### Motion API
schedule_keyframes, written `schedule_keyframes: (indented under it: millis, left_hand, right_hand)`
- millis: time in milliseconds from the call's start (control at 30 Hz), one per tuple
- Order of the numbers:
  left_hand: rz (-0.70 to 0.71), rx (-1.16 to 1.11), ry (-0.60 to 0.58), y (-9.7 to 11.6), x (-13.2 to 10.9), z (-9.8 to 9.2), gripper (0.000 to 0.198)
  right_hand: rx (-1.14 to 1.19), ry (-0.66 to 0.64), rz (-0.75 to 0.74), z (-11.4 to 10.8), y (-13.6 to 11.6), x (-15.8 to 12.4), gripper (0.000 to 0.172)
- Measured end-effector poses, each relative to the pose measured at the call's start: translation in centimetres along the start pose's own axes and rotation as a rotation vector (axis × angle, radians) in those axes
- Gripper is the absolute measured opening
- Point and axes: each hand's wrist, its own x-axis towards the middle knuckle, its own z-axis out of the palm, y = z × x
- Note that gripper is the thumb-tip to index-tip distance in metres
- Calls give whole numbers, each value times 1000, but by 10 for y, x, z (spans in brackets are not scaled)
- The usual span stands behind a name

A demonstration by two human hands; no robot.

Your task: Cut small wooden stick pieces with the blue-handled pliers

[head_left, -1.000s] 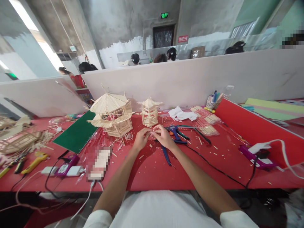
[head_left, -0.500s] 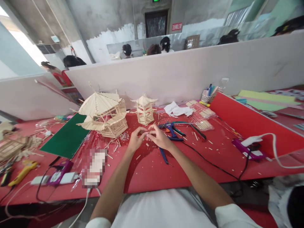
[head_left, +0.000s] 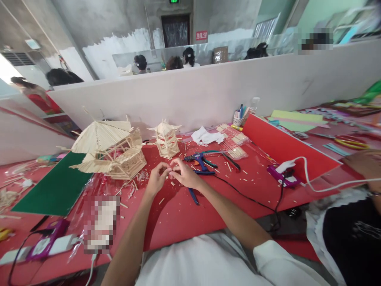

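My left hand [head_left: 158, 176] and my right hand [head_left: 183, 173] meet fingertip to fingertip above the red table [head_left: 178, 216]. Both are closed in a pinch, and whatever lies between the fingertips is too small to make out. Just beyond them stands a small pavilion model [head_left: 167, 140] built of wooden sticks. To the left is a larger stick pavilion [head_left: 110, 149] with a wide slatted roof. A blue glue gun [head_left: 200, 159] lies close beside my right hand. Blue-handled pliers [head_left: 193, 196] are partly hidden under my right forearm.
Stick scraps litter the tabletop. A green board [head_left: 56, 184], a pixelated phone-like object [head_left: 101, 224] and a purple power strip [head_left: 49, 240] lie left. Right are a white cloth [head_left: 206, 136], bagged sticks [head_left: 235, 139], a red board [head_left: 285, 149] and another person's arm [head_left: 364, 165].
The view has turned to the right, so the table and models sit further left. More of the person on the right shows. My hands keep the same fingertip pinch.
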Motion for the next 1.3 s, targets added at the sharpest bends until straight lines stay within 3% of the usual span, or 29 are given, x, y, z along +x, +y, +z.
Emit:
schedule_keyframes:
  millis: [200, 333, 567, 667, 767, 833, 900, 1033, 1200, 1300]
  left_hand:
    - [25, 124, -202, 5, -1, -8, 24]
    - [16, 130, -267, 1, -3, -9, 23]
    - [99, 288, -187, -3, -3, -8, 20]
    - [66, 420, -39, -3, 1, -21, 17]
    - [-49, 632, 225, -5, 4, -45, 9]
    - [-198, 799, 301, -6, 3, -60, 20]
    - [-291, 976, 265, -5, 1, -71, 30]
    - [-461, 1168, 86, 3, -7, -80, 28]
    - [-635, 1241, -25, 18, -21, -100, 29]
    - [-700, 1265, -77, 18, -31, -111, 30]
  right_hand:
    - [-7, -45, -27, 3, 2, -1, 21]
    - [35, -36, -46, 8, 6, -1, 18]
    - [322, 97, 40, 7, 27, 11, 25]
    - [363, 235, 50, -5, 36, 17, 23]
    - [343, 272, 32, -16, 40, 19, 22]
    - [294, 238, 28, -19, 38, 18, 21]
    - [196, 162, 31, -17, 35, 15, 18]
    - [37, 31, 85, -9, 34, 9, 10]
    - [-160, -6, 102, -3, 36, 6, 3]
    - [-255, -1, 70, -4, 34, 5, 13]
